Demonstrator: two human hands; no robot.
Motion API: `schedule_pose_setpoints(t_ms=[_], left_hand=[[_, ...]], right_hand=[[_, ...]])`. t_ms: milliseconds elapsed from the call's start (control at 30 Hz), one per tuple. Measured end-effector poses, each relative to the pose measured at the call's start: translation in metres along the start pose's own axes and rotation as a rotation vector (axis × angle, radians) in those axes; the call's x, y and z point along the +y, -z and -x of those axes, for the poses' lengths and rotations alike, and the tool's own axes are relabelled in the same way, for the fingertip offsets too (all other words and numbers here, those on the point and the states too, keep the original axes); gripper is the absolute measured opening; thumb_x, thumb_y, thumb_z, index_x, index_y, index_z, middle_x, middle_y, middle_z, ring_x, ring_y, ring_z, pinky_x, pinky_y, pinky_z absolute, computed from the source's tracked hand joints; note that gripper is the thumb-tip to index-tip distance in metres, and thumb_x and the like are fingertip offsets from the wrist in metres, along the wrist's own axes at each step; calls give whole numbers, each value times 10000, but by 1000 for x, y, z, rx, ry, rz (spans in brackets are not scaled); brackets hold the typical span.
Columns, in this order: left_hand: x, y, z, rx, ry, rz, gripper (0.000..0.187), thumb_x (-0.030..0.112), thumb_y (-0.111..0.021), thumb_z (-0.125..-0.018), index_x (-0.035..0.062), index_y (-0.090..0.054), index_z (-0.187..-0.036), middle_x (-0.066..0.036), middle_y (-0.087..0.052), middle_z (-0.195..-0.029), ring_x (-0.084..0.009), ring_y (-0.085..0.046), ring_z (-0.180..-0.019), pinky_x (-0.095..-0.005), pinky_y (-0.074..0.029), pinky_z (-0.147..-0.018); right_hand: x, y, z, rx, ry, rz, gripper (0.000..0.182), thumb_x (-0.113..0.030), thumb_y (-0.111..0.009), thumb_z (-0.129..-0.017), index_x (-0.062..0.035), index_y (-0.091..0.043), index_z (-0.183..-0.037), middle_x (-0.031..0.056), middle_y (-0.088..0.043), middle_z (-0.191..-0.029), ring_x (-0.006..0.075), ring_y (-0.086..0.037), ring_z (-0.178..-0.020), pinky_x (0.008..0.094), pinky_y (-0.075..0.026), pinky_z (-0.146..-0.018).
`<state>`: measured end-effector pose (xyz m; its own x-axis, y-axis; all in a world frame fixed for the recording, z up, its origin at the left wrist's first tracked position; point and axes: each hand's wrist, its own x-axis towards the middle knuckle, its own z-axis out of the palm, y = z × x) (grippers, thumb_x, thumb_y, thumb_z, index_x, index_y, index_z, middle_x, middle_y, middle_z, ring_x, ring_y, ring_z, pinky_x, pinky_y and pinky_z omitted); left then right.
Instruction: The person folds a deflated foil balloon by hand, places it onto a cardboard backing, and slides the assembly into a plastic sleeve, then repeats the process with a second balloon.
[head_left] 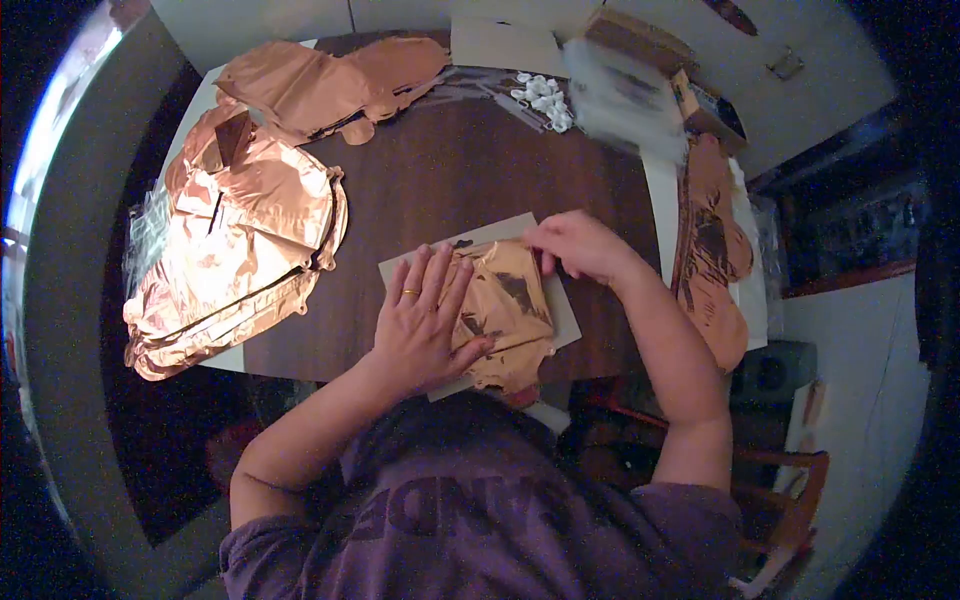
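A folded rose-gold foil balloon (505, 300) lies on a pale square card (567, 318) at the table's near edge. My left hand (425, 315) rests flat on the left side of the foil, fingers stretched out, with a ring on one finger. At the upper right corner of the foil, my right hand (580, 247) is closed, its fingertips pinching the edge. Some of the fingertips are hidden from view. The lower end of the foil hangs toward my shirt, past the card.
A shiny pile of flat foil balloons (240, 250) covers the left side of the dark table (450, 160). More foil (330, 85) lies at the back left, and a foil stack (710, 260) at the right. White clips (543, 100), clear plastic bags (620, 100) and a small box (708, 108) stand behind.
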<state>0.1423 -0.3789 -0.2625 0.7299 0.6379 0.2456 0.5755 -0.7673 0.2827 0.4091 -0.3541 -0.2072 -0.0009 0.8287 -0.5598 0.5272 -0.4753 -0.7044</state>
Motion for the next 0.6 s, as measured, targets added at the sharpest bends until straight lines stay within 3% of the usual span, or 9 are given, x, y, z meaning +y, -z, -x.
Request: schedule_pose_setpoints(t_ms=[100,200,300,400,500,600], left_hand=[[1,0,-1,17,4,18,899,619,-546,-854,4,-327,-1473,-272,-274,-1524,-461,-259,-1409,-567,-198,-1139],[2,2,-1,10,7,45,894,607,-555,-860,-5,-319,-1467,-297,-276,-1511,-482,-263,-1399,-586,-190,-1134],[4,3,-2,12,31,60,893,610,-557,-855,-8,-331,-1460,-285,-285,-1509,-471,-273,-1395,-576,-195,-1136],[4,5,-2,29,43,81,892,611,-556,-852,-9,-339,-1456,-271,-293,-1509,-460,-278,-1393,-564,-197,-1139],[3,-1,-1,41,31,91,896,598,-567,-853,-25,-327,-1451,-292,-293,-1500,-479,-261,-1391,-581,-171,-1140],[4,-2,0,18,36,76,914,605,-565,-849,-17,-303,-1465,-290,-270,-1514,-472,-252,-1400,-582,-166,-1142]], right_hand=[[23,-12,-13,119,286,205,306,-283,-621,-925,10,-667,-851,35,-626,-656,90,-546,-538,271,-438,-495],[14,-14,-7,152,190,337,288,-271,-629,-910,11,-667,-866,89,-656,-689,162,-621,-621,323,-489,-585],[9,-22,-3,276,218,488,251,-240,-606,-904,3,-661,-886,171,-682,-786,292,-672,-716,392,-517,-664],[6,-28,1,331,226,562,254,-241,-572,-903,-3,-660,-912,219,-671,-891,397,-655,-836,452,-513,-740],[-6,-30,8,310,133,658,284,-267,-549,-912,-9,-667,-926,223,-672,-910,418,-641,-872,473,-505,-780],[-3,-30,9,328,179,598,299,-283,-555,-911,-7,-668,-929,219,-674,-899,419,-642,-854,477,-502,-782]])
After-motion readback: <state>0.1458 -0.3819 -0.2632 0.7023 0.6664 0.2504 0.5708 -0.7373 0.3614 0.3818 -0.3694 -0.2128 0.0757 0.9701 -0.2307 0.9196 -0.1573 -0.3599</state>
